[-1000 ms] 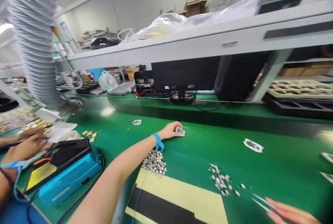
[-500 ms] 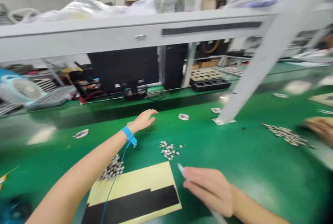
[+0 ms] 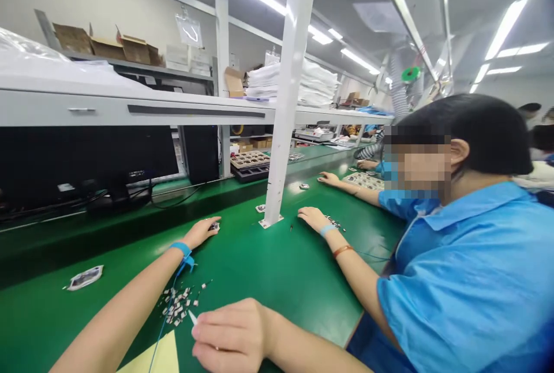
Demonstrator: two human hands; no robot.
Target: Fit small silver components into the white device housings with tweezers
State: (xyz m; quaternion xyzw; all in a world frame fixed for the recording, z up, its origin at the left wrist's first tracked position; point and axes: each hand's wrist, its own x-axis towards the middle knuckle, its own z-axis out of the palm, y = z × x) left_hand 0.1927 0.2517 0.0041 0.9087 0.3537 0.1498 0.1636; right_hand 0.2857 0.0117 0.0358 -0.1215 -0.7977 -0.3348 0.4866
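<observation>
Green bench mat: my right hand closed around tweezers, tips just beside parts pile; left hand farther off, curled, hold unclear.

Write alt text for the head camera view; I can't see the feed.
The person's right hand pinches tweezers above a scatter of small metal parts on a green bench mat. The left hand, with a blue wrist strap, rests at a small part. A co-worker in a blue smock sits alongside.
</observation>
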